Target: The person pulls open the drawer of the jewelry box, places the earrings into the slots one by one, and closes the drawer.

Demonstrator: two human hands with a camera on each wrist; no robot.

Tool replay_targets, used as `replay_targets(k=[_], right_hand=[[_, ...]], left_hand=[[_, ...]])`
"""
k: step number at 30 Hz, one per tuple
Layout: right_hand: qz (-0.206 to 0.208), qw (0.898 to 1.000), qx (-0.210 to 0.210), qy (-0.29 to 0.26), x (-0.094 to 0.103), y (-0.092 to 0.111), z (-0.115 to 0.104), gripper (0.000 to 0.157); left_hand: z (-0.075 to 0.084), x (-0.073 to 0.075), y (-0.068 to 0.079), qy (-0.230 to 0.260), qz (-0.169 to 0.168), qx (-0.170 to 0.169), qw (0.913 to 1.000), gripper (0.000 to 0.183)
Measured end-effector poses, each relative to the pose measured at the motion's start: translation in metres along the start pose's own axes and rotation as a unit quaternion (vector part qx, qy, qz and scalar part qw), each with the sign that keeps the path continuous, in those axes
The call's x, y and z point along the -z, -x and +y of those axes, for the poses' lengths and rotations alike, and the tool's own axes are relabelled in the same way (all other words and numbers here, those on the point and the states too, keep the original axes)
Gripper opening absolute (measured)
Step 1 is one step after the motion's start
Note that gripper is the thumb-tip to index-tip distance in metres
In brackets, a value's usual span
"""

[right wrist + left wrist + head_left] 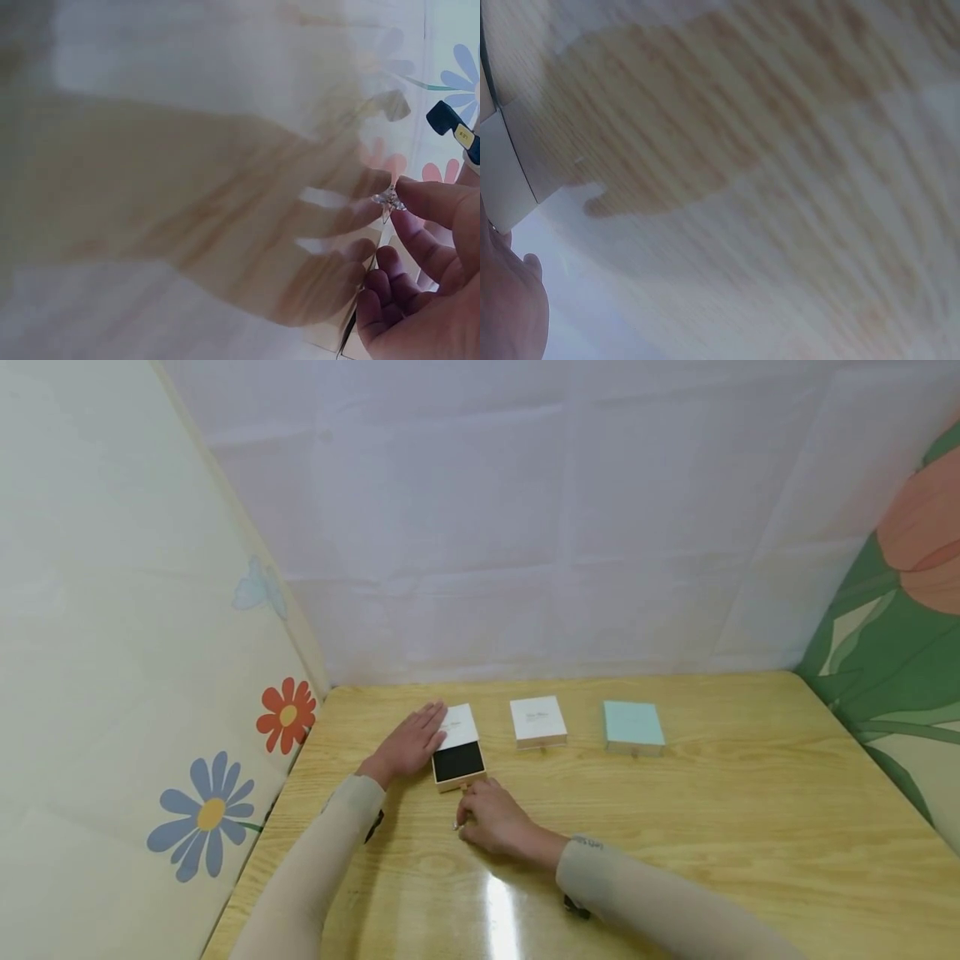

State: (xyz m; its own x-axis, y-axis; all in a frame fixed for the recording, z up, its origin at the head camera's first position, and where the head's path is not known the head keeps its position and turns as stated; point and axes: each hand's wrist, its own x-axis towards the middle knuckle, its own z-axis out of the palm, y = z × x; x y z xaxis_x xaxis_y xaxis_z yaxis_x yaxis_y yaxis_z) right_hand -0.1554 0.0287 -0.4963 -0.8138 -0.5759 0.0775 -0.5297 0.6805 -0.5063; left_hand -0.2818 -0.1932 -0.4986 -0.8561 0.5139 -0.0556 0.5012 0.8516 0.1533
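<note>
A white box (457,727) with a drawer stands on the table, the drawer (458,762) slid out toward the person and showing a black inside. My left hand (408,743) rests on the box's left side, fingers stretched onto the white cover. Between thumb and index finger, my right hand (495,818) pinches a small sparkling piece of jewellery (391,199), with a thin part below it. Its exact kind is hard to tell. The other right fingers are bent near the small tab (464,788) at the drawer's front. The left wrist view catches only part of the left hand (514,307) beside the box (508,176).
Right of the opened box stand a second white box (538,721) and a mint-green box (633,727), both closed. The wooden table (720,827) meets a white cloth (525,527) at the back. A flower-printed panel (112,652) borders the left side.
</note>
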Motion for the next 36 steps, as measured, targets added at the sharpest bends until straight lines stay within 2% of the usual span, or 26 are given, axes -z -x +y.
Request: replay_targets(k=[6, 22, 36], right_hand=[[0.003, 1.000, 0.002, 0.018, -0.001, -0.002, -0.001, 0.007], [-0.009, 1.000, -0.017, 0.016, 0.003, -0.002, -0.002, 0.007], [-0.036, 0.997, -0.059, -0.043, 0.009, -0.007, 0.000, 0.008]], left_hand=[[0.001, 0.000, 0.000, 0.006, 0.004, -0.002, 1.0000, 0.061], [0.002, 0.001, 0.002, 0.002, 0.001, 0.001, 1.0000, 0.061], [0.001, 0.000, 0.001, 0.004, 0.001, 0.005, 1.0000, 0.061]])
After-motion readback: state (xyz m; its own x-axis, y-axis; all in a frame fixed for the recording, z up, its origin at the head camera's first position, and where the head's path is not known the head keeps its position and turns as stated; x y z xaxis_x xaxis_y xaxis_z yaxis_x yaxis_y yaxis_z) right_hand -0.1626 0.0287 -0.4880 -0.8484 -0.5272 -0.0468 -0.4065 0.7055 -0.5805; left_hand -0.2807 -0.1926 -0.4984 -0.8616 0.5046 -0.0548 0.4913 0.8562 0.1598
